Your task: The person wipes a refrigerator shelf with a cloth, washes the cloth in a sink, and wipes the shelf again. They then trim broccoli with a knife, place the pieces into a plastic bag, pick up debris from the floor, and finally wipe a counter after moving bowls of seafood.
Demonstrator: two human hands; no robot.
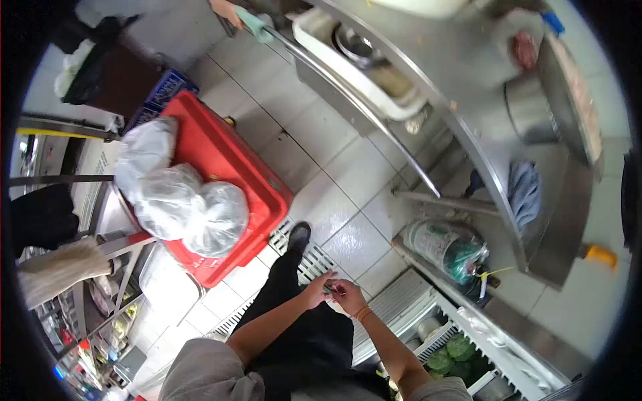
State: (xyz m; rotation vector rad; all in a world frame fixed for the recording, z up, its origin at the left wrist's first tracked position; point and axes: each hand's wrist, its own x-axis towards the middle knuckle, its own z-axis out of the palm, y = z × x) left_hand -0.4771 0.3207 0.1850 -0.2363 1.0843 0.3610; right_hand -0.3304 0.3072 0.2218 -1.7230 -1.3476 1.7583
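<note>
My left hand (314,292) and my right hand (348,298) are brought together in front of my dark apron (294,354). A small dark green thing (328,289) shows between the fingers of both hands, too small to name. The right fingers are bent in a pinch toward it, and the left hand is partly curled around its other side. An orange band (362,313) is on my right wrist. Below and to the right of the hands is an open refrigerated unit with round green vegetables (449,355) in it.
On the left, a large red bin (267,194) carries clear plastic bags (215,219). A steel counter (461,120) curves across the upper right. A large bottle (431,244) lies near its base. At the top, another person's hand (226,12) is by a long metal pole (354,100).
</note>
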